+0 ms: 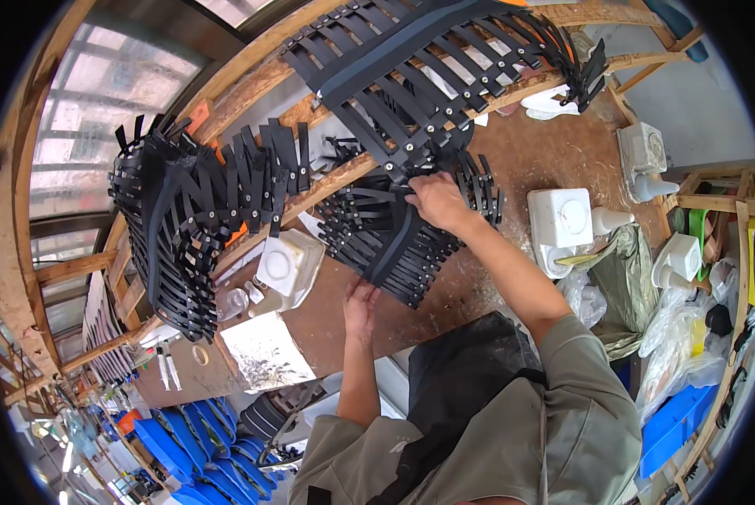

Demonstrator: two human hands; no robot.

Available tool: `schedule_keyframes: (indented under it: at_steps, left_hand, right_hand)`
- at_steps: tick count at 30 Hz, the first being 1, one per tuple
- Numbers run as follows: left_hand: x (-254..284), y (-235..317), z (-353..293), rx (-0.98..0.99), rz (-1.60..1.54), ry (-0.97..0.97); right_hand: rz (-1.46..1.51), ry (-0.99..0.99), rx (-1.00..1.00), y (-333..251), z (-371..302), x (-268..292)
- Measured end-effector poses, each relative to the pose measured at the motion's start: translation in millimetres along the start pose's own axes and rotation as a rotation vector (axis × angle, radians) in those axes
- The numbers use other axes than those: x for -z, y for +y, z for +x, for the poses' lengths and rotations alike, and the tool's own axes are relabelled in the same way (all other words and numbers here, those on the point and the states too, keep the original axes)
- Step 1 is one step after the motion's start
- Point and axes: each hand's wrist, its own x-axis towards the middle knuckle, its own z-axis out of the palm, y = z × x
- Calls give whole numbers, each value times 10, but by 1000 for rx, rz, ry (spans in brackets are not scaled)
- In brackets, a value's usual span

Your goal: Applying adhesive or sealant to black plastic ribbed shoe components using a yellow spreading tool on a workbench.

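A black band with rows of short black straps (398, 240) lies across the brown workbench in front of me, the strap ends fanned out on both sides. My right hand (439, 202) is closed at the band's far end, knuckles up, fingertips partly hidden. My left hand (360, 306) pinches the band's near end, its fingertips partly under the straps. Right above my right hand hangs a larger strapped black band (377, 52) with metal rivets, draped over wooden rails. Another bundle of such strapped bands (163, 227) hangs over the rail at the left.
White square containers (560, 217) and a nozzle bottle (611, 220) stand on the bench (525, 160) at the right. Left of my hands are a white tub (287, 268), a white sheet (266, 352) and syringes (169, 370). Wooden rails (335, 181) cross above the bench. Blue bins (205, 442) stand lower left.
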Motion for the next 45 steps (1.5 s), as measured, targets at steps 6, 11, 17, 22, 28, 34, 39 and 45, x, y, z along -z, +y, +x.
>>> schedule_keyframes:
  at_steps: [6, 11, 17, 22, 28, 34, 39, 45]
  left_hand:
    - [-57, -13, 110, 6, 95, 88]
    - [-106, -66, 75, -32, 98, 156]
    - [-172, -97, 18, -84, 30, 154]
    - [-54, -173, 104, -146, -16, 118]
    - [118, -266, 9, -312, 187, 76]
    - [401, -499, -184, -587, -126, -363]
    - [686, -506, -1230, -837, -506, -703]
    - [433, -1276, -2008, -738, -109, -173]
  right_hand:
    - [-119, 64, 9, 32, -3, -49]
    - [-224, -125, -16, -124, 62, 225]
    - [138, -319, -138, -132, 118, 280]
    - [162, -267, 245, 229, 146, 112]
    - [-114, 70, 697, -538, -717, 380]
    - [226, 75, 892, -1062, -1167, 1048]
    - [680, -356, 743, -1461, -1634, 1602]
    - [-66, -190, 762, -1136, -1315, 899]
